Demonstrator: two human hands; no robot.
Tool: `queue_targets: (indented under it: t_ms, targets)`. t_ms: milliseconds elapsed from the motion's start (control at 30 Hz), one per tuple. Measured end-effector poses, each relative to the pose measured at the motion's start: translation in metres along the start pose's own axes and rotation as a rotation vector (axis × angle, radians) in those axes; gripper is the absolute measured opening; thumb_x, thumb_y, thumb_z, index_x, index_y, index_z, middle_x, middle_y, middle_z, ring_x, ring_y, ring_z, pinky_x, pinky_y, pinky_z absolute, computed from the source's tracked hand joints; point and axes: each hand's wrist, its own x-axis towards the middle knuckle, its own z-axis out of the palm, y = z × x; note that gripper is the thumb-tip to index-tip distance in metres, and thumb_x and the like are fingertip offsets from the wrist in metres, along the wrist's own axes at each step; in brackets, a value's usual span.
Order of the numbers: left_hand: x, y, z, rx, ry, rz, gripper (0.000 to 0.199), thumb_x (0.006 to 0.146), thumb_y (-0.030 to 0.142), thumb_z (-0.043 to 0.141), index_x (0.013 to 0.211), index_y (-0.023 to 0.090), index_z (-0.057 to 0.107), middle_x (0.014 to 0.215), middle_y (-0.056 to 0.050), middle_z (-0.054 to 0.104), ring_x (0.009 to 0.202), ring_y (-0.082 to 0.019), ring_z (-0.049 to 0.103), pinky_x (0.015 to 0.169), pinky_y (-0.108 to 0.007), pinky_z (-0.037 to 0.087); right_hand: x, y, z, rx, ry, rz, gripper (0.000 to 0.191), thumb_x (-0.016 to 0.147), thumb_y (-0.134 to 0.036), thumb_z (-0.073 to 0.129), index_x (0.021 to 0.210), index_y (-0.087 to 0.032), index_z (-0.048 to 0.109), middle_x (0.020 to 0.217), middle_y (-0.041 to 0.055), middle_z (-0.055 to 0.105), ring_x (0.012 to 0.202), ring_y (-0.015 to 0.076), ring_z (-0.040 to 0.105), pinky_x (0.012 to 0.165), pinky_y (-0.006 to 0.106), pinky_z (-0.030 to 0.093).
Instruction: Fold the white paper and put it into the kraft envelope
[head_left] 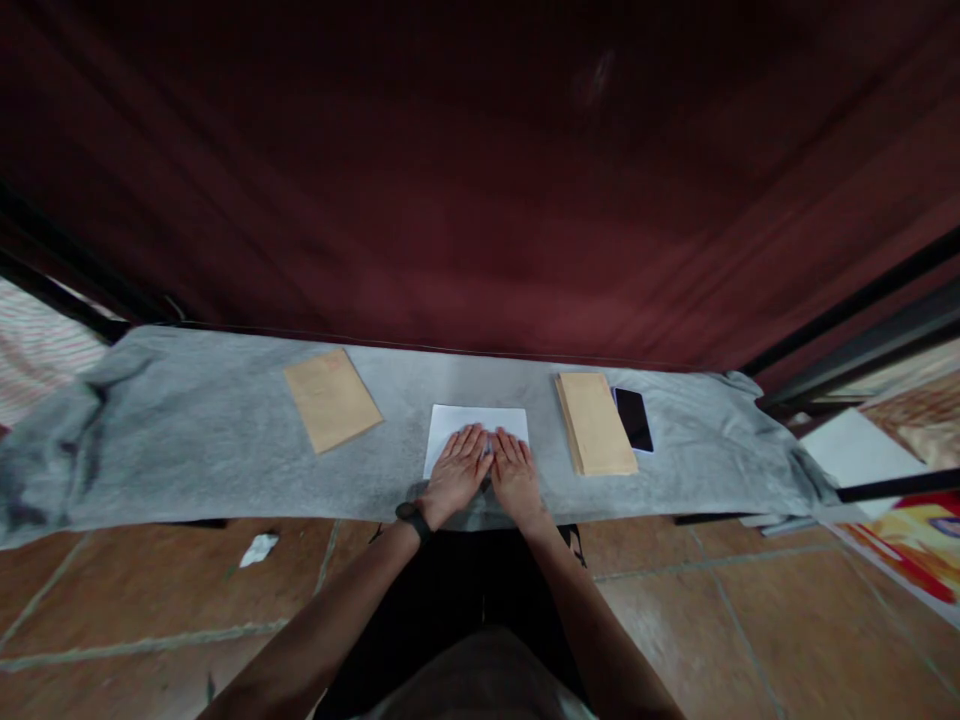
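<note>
A white sheet of paper (480, 414) lies on the grey cloth in front of me, its near part hidden under my hands. My left hand (456, 468) rests flat on it, fingers stretched forward, with a dark watch (414, 520) on the wrist. Beside it my right hand (516, 474) also presses flat on the paper, fingers extended. The two hands nearly touch at the thumbs. To the right sits a stack of brown envelopes (598, 424). Off to the left lies a flat brown envelope (333, 400), slightly turned.
A dark-screened phone (634, 420) lies partly beside the envelope stack. Grey cloth (217, 440) covers the long narrow table. A dark red curtain-like surface (480, 220) rises behind it. Crumpled white paper (259, 550) is on the tiled floor; a colourful printed box (915, 540) stands at right.
</note>
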Motion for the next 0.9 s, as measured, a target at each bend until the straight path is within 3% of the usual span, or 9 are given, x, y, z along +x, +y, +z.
queue_targets:
  t_ms: [267, 433, 600, 767, 900]
  targets:
    - [0.037, -0.014, 0.002, 0.121, 0.029, 0.019, 0.057, 0.099, 0.035, 0.035, 0.154, 0.018, 0.04, 0.161, -0.01, 0.038, 0.154, -0.025, 0.021, 0.126, -0.049, 0.009, -0.002, -0.002, 0.006, -0.022, 0.052, 0.021, 0.047, 0.104, -0.028, 0.039, 0.149, -0.015, 0.048, 0.156, 0.014, 0.044, 0.146, 0.0287, 0.039, 0.12, 0.051, 0.029]
    - [0.043, -0.013, 0.002, 0.169, 0.044, 0.01, 0.058, 0.099, 0.032, 0.036, 0.153, 0.015, 0.04, 0.162, -0.013, 0.035, 0.154, -0.026, 0.022, 0.126, -0.048, 0.009, -0.002, -0.002, 0.006, -0.01, 0.059, 0.037, 0.048, 0.105, -0.028, 0.035, 0.15, -0.012, 0.046, 0.156, 0.015, 0.043, 0.146, 0.0284, 0.039, 0.12, 0.052, 0.027]
    - [0.015, -0.007, 0.0, 0.175, -0.005, 0.029, 0.057, 0.098, 0.032, 0.039, 0.153, 0.016, 0.041, 0.16, -0.012, 0.037, 0.153, -0.028, 0.022, 0.126, -0.052, 0.008, -0.003, 0.0, 0.003, 0.008, 0.055, 0.044, 0.05, 0.105, -0.025, 0.031, 0.149, -0.006, 0.045, 0.155, 0.0193, 0.043, 0.147, 0.0273, 0.037, 0.12, 0.051, 0.027]
    - [-0.03, -0.001, -0.014, 0.081, -0.063, 0.118, 0.053, 0.1, 0.034, 0.044, 0.152, 0.022, 0.043, 0.159, -0.009, 0.04, 0.152, -0.025, 0.026, 0.127, -0.049, 0.009, -0.006, 0.002, 0.002, 0.02, 0.049, 0.01, 0.051, 0.104, -0.022, 0.03, 0.151, -0.007, 0.041, 0.156, 0.0211, 0.042, 0.147, 0.0266, 0.036, 0.119, 0.053, 0.027]
    - [-0.047, 0.002, -0.025, 0.092, -0.115, 0.168, 0.053, 0.1, 0.034, 0.044, 0.152, 0.021, 0.042, 0.161, -0.009, 0.038, 0.153, -0.024, 0.025, 0.127, -0.047, 0.007, -0.003, 0.002, 0.003, 0.044, 0.046, 0.026, 0.051, 0.104, -0.026, 0.031, 0.152, -0.009, 0.04, 0.156, 0.0215, 0.041, 0.146, 0.0289, 0.037, 0.118, 0.055, 0.027]
